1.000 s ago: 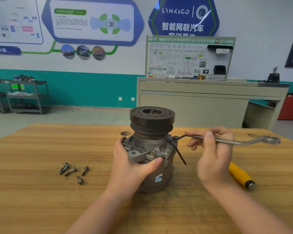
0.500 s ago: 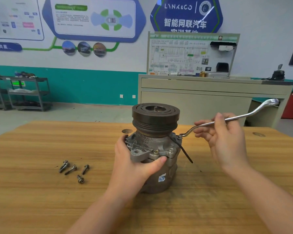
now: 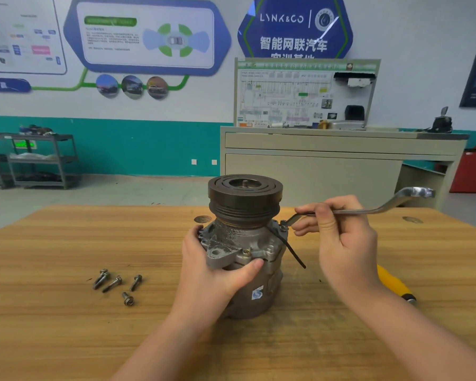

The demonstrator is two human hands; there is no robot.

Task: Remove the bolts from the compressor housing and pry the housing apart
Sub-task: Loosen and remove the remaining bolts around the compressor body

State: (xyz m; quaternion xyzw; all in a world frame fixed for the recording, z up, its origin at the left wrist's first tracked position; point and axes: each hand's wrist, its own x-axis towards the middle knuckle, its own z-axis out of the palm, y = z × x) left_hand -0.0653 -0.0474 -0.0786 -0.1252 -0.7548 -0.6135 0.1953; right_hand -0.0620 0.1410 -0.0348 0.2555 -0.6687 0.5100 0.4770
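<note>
So, compressor [image 3: 245, 243] stands upright mid counter [image 3: 66, 312], dark pulley [image 3: 245, 196] on top. My left hand [image 3: 212, 273] is wrapped round the housing's left/front side, thumb curled across the front just below a brass-coloured bolt [image 3: 246, 253] that sits in the flange. Right hand [image 3: 341, 243] pinches the shank of an offset ring wrench [image 3: 368, 210], fingers curled round it; the near ring end sits on a bolt head [image 3: 283, 225] at the right edge of the flange, the far ring end sticks up and out to the right, past the counter edge. A black strap or cable tie [image 3: 289, 248] hangs slanting down the housing's right side.

Four loose bolts [image 3: 114, 284] lie on the counter well left of the compressor, three close together, one just in front. Yellow-handled tool [image 3: 393, 284] lies on the counter behind my right wrist, partly hidden, can't tell what kind. Bg: grey cabinet [image 3: 313, 166] w/ a wiring diagram board [image 3: 300, 94], metal shelves [image 3: 39, 160] far left.
</note>
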